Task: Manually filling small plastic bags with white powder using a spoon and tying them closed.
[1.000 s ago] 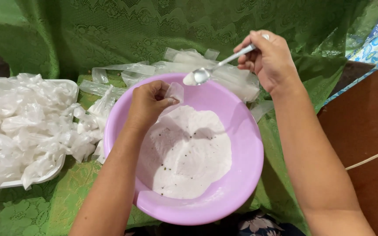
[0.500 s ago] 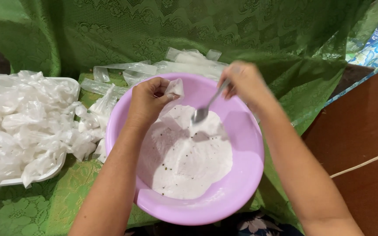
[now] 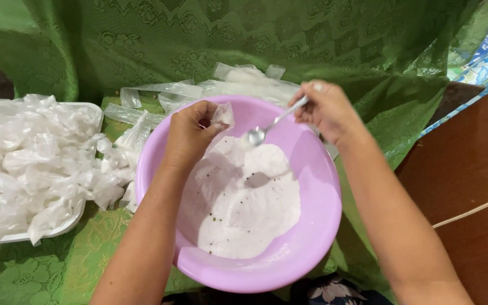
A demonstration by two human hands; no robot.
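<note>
A lilac plastic bowl (image 3: 312,237) holds white powder (image 3: 238,209) with a few dark specks. My left hand (image 3: 190,135) is over the bowl's far left rim and pinches a small clear plastic bag (image 3: 222,114) held open. My right hand (image 3: 329,110) holds a metal spoon (image 3: 266,129) by its handle, the spoon's bowl hanging above the powder just right of the bag.
A white tray (image 3: 88,110) at the left is piled with several small filled clear bags (image 3: 29,158). Empty clear bags (image 3: 199,90) lie behind the bowl on the green lace cloth (image 3: 46,265). A brown wooden surface (image 3: 470,186) is at the right.
The spoon went from raised beyond the bowl's rim down into the powder, and now it is lifted again beside the small bag. My left hand stayed at the rim.
</note>
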